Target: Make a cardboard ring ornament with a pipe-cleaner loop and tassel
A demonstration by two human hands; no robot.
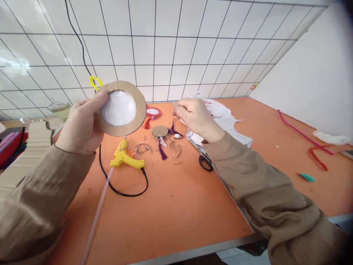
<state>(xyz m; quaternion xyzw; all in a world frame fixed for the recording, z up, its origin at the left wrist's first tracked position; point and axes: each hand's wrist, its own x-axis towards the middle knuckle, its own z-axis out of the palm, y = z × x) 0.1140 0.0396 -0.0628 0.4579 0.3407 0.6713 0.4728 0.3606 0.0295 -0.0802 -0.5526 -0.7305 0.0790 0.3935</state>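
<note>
My left hand (pixel 82 123) holds up a round cardboard ring (pixel 139 112) with a white padded centre (pixel 118 108) and a yellow loop (pixel 94 81) at its top left. My right hand (pixel 197 117) is raised beside it with the fingers pinched on a thin needle-like item (pixel 173 103), too small to name for sure. Below the ring a yellow glue gun (pixel 125 158) lies on the orange table (pixel 171 206), its black cord (pixel 124 191) looping forward and a clear glue stick (pixel 96 217) sticking out behind.
A small cardboard disc (pixel 160 131), purple tassels (pixel 162 151), a pink-rimmed oval piece (pixel 153 111) and scraps lie mid-table. White cloth (pixel 228 123) and black-handled scissors (pixel 205 163) sit under my right arm. Red and pink pipe cleaners (pixel 300 134), a green item (pixel 307 177) lie right; corrugated cardboard (pixel 27 147) left.
</note>
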